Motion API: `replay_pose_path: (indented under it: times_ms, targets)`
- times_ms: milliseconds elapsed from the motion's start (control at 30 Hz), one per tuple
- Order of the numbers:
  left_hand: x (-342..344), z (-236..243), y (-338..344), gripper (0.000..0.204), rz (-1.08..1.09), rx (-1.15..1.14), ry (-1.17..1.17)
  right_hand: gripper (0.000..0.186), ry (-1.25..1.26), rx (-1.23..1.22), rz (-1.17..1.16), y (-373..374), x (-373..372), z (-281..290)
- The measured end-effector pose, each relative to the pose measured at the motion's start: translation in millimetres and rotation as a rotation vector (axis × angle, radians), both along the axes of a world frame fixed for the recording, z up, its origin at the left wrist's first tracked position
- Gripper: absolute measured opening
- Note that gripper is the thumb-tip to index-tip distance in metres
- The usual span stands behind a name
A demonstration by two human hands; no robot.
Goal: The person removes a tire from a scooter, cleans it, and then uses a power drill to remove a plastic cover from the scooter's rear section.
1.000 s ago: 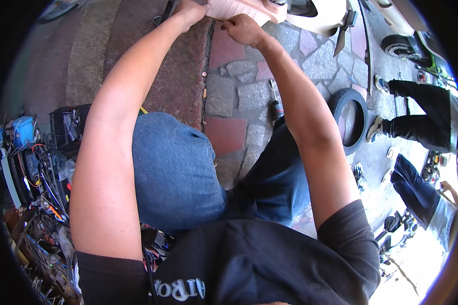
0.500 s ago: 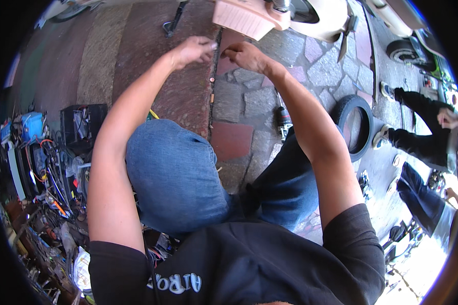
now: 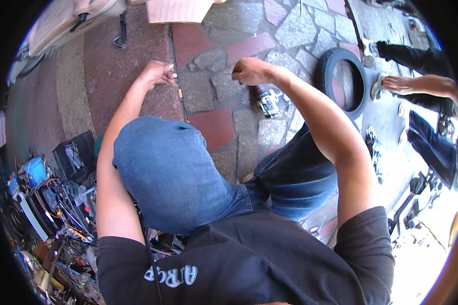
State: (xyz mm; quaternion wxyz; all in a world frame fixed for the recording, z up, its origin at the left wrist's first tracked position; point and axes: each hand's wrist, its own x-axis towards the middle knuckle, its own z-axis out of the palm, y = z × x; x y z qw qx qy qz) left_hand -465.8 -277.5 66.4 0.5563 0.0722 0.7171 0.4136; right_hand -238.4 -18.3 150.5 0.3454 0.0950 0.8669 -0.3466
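With left hand (image 3: 158,75) and right hand (image 3: 251,71) curled, cannot tell whether clamped; has silver-and-red tool (image 3: 267,105) just beside the latter.

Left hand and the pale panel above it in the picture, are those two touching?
Apart. The head view shows it: bare reddish paving lies plainly between the left hand and the pale panel's lower edge.

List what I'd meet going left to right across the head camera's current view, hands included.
Blue plastic container → black box-shaped case → black metal stand → person's left hand → person's right hand → round black rubber tyre → co-worker's bare hand.
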Motion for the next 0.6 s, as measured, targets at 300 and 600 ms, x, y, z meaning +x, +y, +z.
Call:
replay_pose_path:
  times_ms: [300, 600]
  targets:
    - [30.2, -16.0, 23.5, 0.029, -0.386, -0.333, 0.978, 0.021, 0.043, 0.199, 0.046, -66.6, 42.1, -48.8]
    - [4.4, -25.7, -16.0, 0.026, -0.041, -0.235, 0.815, 0.029, 0.364, 0.112, -0.077, -75.0, 55.8, -86.5]
